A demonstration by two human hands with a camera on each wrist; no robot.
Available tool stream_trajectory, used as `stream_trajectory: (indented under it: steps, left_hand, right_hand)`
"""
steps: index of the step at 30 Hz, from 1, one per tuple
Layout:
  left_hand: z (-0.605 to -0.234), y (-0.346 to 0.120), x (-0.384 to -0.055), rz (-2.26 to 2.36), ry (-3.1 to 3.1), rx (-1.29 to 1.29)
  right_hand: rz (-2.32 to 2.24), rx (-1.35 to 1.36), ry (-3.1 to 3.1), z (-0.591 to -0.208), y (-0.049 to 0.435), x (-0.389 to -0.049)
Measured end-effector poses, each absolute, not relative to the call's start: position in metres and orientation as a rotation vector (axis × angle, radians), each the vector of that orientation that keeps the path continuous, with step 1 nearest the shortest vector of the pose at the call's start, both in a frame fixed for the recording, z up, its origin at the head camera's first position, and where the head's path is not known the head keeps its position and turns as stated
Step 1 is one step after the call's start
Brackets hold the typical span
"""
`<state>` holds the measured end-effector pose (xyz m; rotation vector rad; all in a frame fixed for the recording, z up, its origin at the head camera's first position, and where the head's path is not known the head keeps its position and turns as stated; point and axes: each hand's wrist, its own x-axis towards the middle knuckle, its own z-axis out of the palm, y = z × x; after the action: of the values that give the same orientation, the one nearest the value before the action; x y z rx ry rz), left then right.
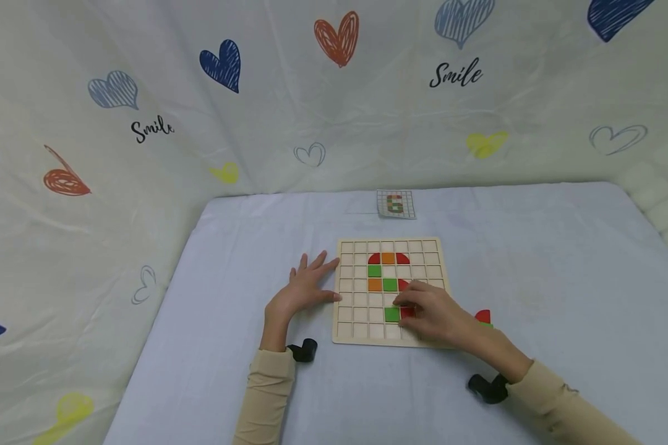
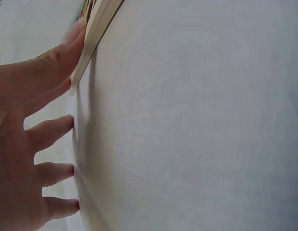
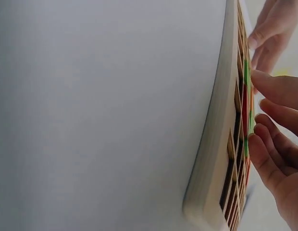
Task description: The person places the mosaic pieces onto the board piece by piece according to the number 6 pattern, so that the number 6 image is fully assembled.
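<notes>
A wooden grid board [image 1: 359, 334] lies on the table with red, orange and green tiles in several squares. My left hand [image 1: 303, 289] is spread at its left side; in the left wrist view the thumb [image 2: 74, 36] touches the board's edge. Over the lower right part of the board is my right hand [image 1: 436, 312], fingers bent. Its thumb and index finger pinch a red tile [image 1: 407, 312], partly covered by them, beside a green tile [image 1: 392, 314]. Bent fingers [image 3: 259, 144] also show close to the board in the right wrist view. The hand hides several squares.
A card [image 1: 396, 204] with a coloured grid pattern lies behind the board, near the table's far edge. Loose red [image 1: 482, 316] and green pieces sit right of the board, partly behind my right wrist. A white cloth covers the table [image 1: 562, 266].
</notes>
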<state>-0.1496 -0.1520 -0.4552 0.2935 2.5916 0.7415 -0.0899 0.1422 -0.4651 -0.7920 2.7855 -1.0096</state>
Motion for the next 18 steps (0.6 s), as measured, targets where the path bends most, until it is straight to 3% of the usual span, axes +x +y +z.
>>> stream_trajectory:
  steps: [18]
  left_hand:
    - [-0.456,-0.151,-0.149,0.732,2.597,0.300]
  right_hand:
    - [-1.025,-0.876,2.972,-0.460,0.204,-0.074]
